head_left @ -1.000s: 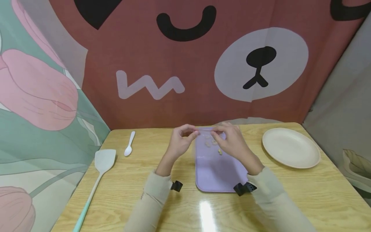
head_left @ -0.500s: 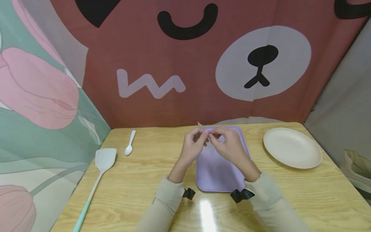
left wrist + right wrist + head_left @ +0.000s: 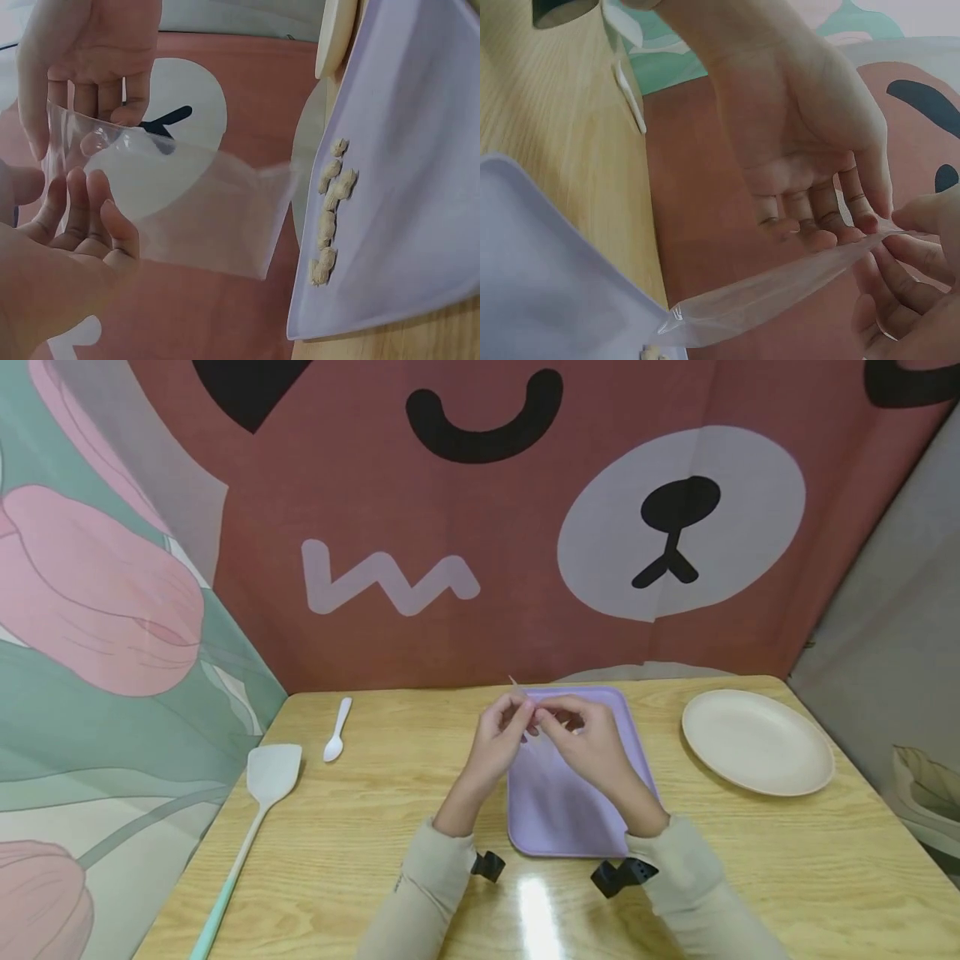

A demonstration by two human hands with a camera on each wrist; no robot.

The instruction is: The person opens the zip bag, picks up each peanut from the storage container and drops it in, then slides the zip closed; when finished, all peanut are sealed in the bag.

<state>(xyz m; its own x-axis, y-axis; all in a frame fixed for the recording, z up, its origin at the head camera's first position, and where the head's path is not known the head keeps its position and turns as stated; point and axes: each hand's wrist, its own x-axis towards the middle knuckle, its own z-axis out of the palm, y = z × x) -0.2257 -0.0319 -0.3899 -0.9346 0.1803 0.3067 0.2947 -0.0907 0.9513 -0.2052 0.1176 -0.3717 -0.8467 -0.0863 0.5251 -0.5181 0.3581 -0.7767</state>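
Observation:
Both hands hold a clear plastic bag [image 3: 210, 225] by one edge above the far end of a purple tray [image 3: 555, 814]. Thumb and fingers of my left hand [image 3: 495, 739] pinch the bag's edge, and those of my right hand [image 3: 588, 743] pinch it close beside them. In the right wrist view the fingertips of the two hands nearly meet, and the bag [image 3: 772, 300] hangs away from them, thin and flat. Several peanuts in their shells [image 3: 328, 225] lie in a row on the tray in the left wrist view; my hands mostly hide them in the head view.
A round beige plate [image 3: 757, 743] stands at the right of the wooden table [image 3: 397, 793]. A white spoon [image 3: 337, 731] and a long spatula with a green handle [image 3: 258, 802] lie at the left. A curtain with a printed bear [image 3: 450, 510] hangs behind the table.
My left hand has moved right, towards my right hand, bringing the pinched parts of the bag's edge together. During the last half second both hands have stayed nearly in place.

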